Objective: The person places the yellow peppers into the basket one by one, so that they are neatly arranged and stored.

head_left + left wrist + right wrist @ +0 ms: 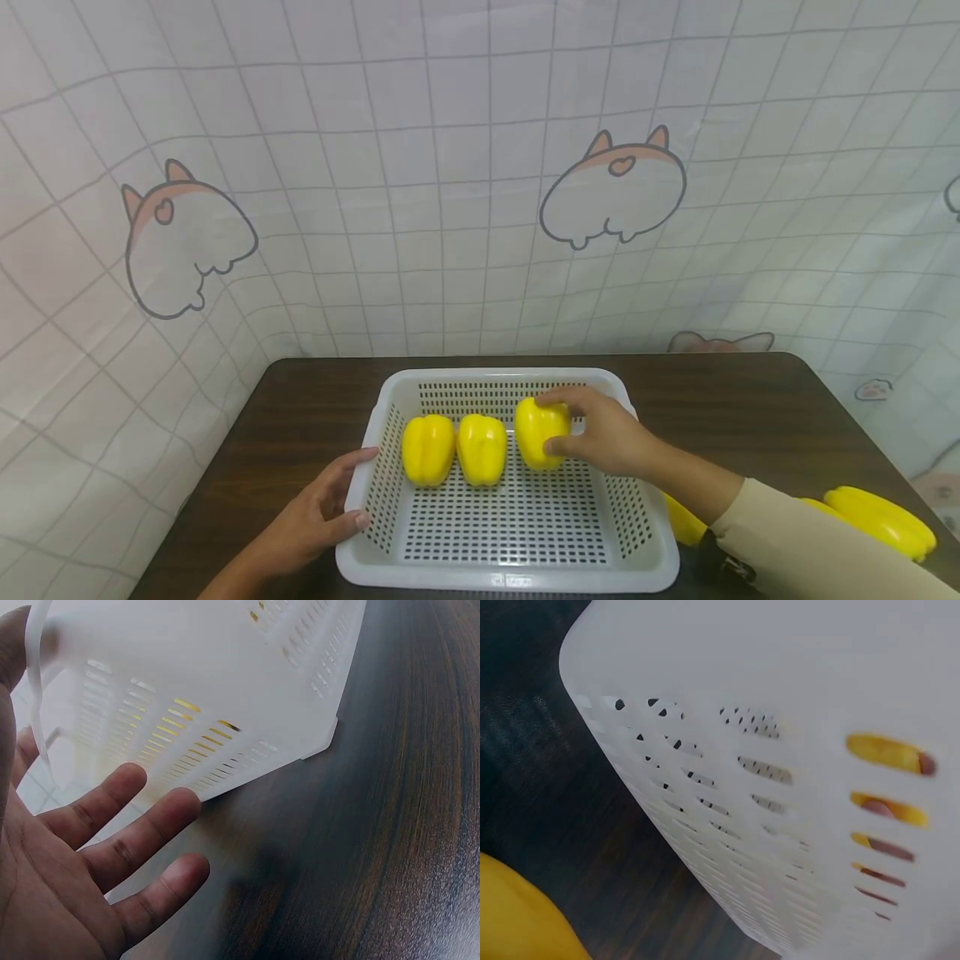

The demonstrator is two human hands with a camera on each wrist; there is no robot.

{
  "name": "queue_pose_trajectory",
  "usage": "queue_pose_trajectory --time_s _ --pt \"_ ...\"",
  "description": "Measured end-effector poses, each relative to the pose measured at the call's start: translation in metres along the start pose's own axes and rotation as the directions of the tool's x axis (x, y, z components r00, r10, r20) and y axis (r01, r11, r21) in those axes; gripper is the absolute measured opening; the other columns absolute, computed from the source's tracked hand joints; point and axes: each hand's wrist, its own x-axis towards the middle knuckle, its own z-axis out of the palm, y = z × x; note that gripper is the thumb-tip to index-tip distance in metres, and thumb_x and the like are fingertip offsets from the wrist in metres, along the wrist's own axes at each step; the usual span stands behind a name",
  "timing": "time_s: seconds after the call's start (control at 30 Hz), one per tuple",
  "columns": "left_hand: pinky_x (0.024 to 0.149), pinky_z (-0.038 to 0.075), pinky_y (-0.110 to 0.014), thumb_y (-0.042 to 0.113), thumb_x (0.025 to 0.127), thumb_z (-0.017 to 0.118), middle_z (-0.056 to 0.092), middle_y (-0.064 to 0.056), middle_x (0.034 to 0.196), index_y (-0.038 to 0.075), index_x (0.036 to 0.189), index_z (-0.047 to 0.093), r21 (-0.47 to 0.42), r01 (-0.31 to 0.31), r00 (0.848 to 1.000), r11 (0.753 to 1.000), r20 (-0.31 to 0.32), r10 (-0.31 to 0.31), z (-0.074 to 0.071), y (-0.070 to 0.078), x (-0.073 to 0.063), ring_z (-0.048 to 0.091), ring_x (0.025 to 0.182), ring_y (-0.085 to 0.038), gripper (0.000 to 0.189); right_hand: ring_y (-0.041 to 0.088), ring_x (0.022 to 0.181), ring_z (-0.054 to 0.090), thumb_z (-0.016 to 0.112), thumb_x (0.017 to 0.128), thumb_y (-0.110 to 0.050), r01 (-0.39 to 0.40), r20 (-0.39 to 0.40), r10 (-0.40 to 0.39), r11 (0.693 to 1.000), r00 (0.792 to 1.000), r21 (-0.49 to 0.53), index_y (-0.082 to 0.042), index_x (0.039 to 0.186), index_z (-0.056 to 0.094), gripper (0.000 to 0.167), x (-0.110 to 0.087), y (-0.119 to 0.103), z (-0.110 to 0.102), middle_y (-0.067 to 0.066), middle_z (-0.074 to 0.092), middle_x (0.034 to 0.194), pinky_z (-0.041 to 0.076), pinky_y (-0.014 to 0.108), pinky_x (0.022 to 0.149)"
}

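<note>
right hand clamps fingers and thumb on a pepper
its long axis runs roughly twelve to six; left hand, fingers apart, at basket's nine o'clock.

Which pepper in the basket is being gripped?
The rightmost pepper in the basket: the right hand grips it, while no hand touches the other two.

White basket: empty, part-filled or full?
Part-filled: two yellow bell peppers sit inside, the right hand grips a third; near basket floor is bare.
</note>
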Motion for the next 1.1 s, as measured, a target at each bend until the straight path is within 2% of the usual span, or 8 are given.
queue_pose_trajectory --time_s 0.2,0.47,1.1 --pt "0.081 0.062 -0.045 0.007 0.1 0.059 0.034 -0.039 0.148 0.014 0.159 0.02 0.005 0.004 1.0 1.0 -0.002 -0.004 0.001 0.0 0.0 0.062 0.112 -0.041 0.071 0.023 0.116 0.059 0.089 0.08 -0.025 -0.004 -0.001 0.004 1.0 1.0 -0.026 -0.026 0.134 0.065 0.06 0.005 0.002 0.007 -0.003 0.057 0.143 0.054 0.049 0.097" --pt "0.081 0.062 -0.045 0.007 0.1 0.059 0.036 -0.039 0.147 0.014 0.159 0.021 0.003 0.006 1.0 1.0 -0.002 -0.006 0.0 0.0 0.001 0.062 0.111 -0.041 0.071 0.025 0.12 0.06 0.089 0.08 -0.022 -0.019 0.018 0.019 1.0 1.0 -0.002 -0.025 0.135 0.065 0.06 0.007 0.003 0.015 -0.002 0.057 0.143 0.051 0.051 0.102" --pt "0.08 0.062 -0.046 0.004 0.099 0.058 0.035 -0.041 0.146 0.013 0.158 0.021 -0.007 -0.017 1.0 1.0 -0.007 0.017 0.0 -0.002 0.0 0.063 0.111 -0.041 0.07 0.024 0.118 0.059 0.09 0.079 -0.022 -0.071 0.022 0.072 0.997 0.997 -0.044 -0.025 0.132 0.066 0.059 0.012 0.004 0.028 -0.001 0.057 0.143 0.051 0.051 0.101"
